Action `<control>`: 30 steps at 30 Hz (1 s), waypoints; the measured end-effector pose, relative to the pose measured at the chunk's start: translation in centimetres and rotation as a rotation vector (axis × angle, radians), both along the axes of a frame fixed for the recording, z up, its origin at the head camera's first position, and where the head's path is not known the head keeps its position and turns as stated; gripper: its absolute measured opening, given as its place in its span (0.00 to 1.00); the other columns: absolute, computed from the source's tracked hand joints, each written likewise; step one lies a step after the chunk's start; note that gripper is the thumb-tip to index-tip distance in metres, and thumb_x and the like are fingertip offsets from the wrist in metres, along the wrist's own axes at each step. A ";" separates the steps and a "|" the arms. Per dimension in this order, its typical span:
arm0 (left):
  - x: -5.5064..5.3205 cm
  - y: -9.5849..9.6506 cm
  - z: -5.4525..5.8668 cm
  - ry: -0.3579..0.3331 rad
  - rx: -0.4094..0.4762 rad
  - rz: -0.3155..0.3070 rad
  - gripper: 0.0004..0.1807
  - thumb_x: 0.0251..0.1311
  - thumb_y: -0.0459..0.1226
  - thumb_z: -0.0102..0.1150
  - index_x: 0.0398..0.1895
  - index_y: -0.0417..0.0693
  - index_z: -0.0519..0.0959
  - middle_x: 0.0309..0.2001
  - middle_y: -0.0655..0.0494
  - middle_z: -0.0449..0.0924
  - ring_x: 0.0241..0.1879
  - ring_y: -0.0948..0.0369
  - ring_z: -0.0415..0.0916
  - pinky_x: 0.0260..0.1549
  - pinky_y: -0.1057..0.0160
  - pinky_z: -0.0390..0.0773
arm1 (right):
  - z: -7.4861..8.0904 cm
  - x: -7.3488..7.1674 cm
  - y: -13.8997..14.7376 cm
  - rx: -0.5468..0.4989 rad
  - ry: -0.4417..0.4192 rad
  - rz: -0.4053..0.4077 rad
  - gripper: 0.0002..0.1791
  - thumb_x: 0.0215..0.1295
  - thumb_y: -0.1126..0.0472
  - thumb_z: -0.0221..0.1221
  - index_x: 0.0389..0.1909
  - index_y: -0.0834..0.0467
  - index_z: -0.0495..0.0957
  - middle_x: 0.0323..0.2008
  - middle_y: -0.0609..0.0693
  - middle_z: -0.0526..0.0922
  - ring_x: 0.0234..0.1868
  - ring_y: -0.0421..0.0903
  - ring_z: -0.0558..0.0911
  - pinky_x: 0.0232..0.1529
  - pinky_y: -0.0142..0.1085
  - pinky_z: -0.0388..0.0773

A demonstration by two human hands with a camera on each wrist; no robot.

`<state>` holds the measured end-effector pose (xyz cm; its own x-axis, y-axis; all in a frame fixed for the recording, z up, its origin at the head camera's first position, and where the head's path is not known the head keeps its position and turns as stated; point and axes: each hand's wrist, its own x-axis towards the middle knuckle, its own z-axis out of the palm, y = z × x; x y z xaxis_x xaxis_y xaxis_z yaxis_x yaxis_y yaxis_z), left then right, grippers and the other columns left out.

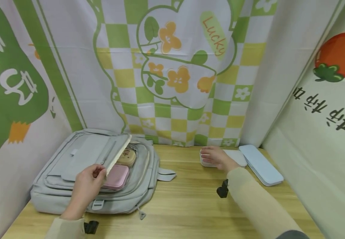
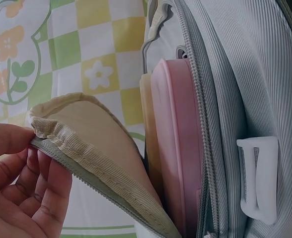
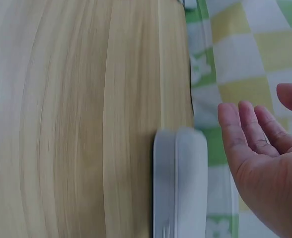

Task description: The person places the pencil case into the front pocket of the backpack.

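Note:
A grey backpack (image 1: 67,196) lies on the left of the table, its front pocket unzipped. My left hand (image 1: 87,184) pinches the edge of the pocket flap (image 2: 104,148) between thumb and fingers, lifting it away from the bag. Inside the pocket are a pink case (image 1: 117,177) and a tan case (image 1: 127,157) with a small picture on it. My right hand (image 1: 216,156) hovers over a white case (image 1: 236,157) with its fingers extended. In the right wrist view a gap shows between that hand and the white case (image 3: 190,183).
A long light-blue case (image 1: 260,164) lies right of the white one, by the side wall. A patterned curtain (image 1: 178,126) hangs behind the wooden table (image 1: 187,205). The backpack's strap loop (image 1: 166,175) and a zipper pull (image 1: 142,215) stick out onto the table.

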<state>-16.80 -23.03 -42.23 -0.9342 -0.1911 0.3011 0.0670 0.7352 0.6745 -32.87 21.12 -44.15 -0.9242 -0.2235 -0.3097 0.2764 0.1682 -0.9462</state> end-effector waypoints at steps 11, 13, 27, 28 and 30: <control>-0.3 0.0 0.2 -0.028 -0.003 0.002 0.09 0.72 0.34 0.59 0.43 0.33 0.82 0.33 0.48 0.82 0.32 0.55 0.75 0.30 0.59 0.73 | 0.2 0.5 6.8 0.027 0.039 -0.092 0.30 0.82 0.66 0.44 0.76 0.78 0.49 0.74 0.75 0.54 0.73 0.65 0.63 0.65 0.43 0.72; -0.3 0.1 0.2 -0.021 -0.004 0.009 0.09 0.72 0.33 0.59 0.43 0.33 0.82 0.33 0.48 0.82 0.32 0.55 0.75 0.30 0.59 0.73 | 0.6 0.7 8.0 0.047 0.042 -0.089 0.30 0.83 0.65 0.42 0.76 0.78 0.47 0.75 0.75 0.52 0.75 0.67 0.58 0.68 0.45 0.69; -0.3 0.5 0.2 -0.035 -0.016 0.005 0.08 0.71 0.33 0.58 0.42 0.33 0.82 0.32 0.48 0.82 0.32 0.55 0.75 0.29 0.60 0.73 | -0.3 3.5 17.2 0.353 0.111 -0.167 0.32 0.81 0.63 0.44 0.71 0.84 0.48 0.71 0.81 0.53 0.70 0.71 0.64 0.61 0.42 0.76; -0.3 0.5 0.1 -0.043 -0.015 0.006 0.08 0.71 0.33 0.58 0.41 0.34 0.82 0.32 0.49 0.82 0.32 0.55 0.75 0.29 0.60 0.73 | -0.4 3.7 17.7 0.372 0.113 -0.169 0.32 0.81 0.63 0.44 0.72 0.84 0.47 0.71 0.82 0.52 0.71 0.73 0.62 0.62 0.43 0.76; -0.2 0.5 0.1 -0.057 -0.013 0.007 0.08 0.71 0.33 0.58 0.42 0.34 0.82 0.32 0.49 0.82 0.32 0.55 0.75 0.30 0.60 0.73 | -0.6 4.1 18.6 0.411 0.117 -0.180 0.33 0.81 0.62 0.45 0.71 0.84 0.49 0.71 0.82 0.54 0.71 0.75 0.62 0.61 0.46 0.76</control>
